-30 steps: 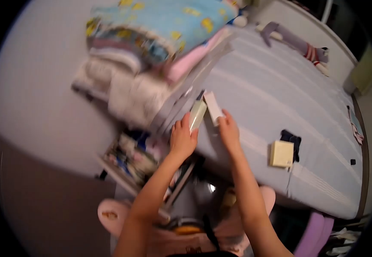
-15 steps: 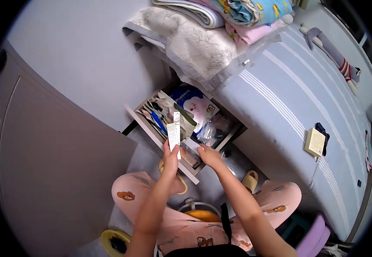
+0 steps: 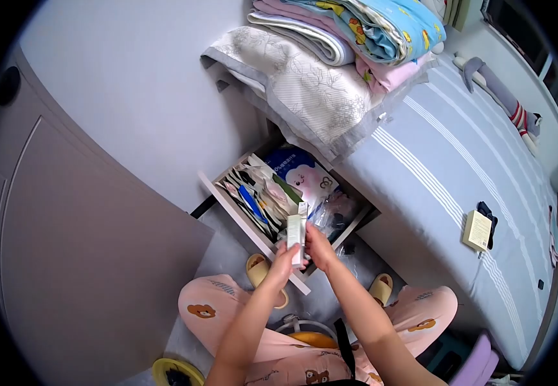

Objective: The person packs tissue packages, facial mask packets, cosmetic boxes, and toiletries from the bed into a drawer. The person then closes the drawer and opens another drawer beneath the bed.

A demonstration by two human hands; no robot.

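Observation:
Over the front of the pulled-out drawer point(image 3: 237, 210), my left hand point(image 3: 284, 264) is closed around a narrow white box point(image 3: 294, 233) with small print on it. A second slim white box point(image 3: 303, 210) stands up just behind it. My right hand point(image 3: 319, 247) presses in from the right, its fingers closed against the boxes; some fingertips are hidden. Beneath the hands, the drawer holds a blue and white package point(image 3: 301, 174) with a pink cartoon face, upright flat packets point(image 3: 253, 196), a blue item point(image 3: 249, 201) and clear plastic wrapping point(image 3: 333, 209).
The striped bed point(image 3: 433, 180) is on the right, with folded bedding point(image 3: 350, 32), a small cream box point(image 3: 477, 230) and a plush toy point(image 3: 504, 96). A grey door panel point(image 3: 92, 244) fills the left. Yellow slippers point(image 3: 380, 289) and a yellow basin point(image 3: 176, 373) are on the floor.
My left hand has moved right with the white boxes. My right hand has come up from the drawer's front corner to meet them. The whole view has shifted slightly.

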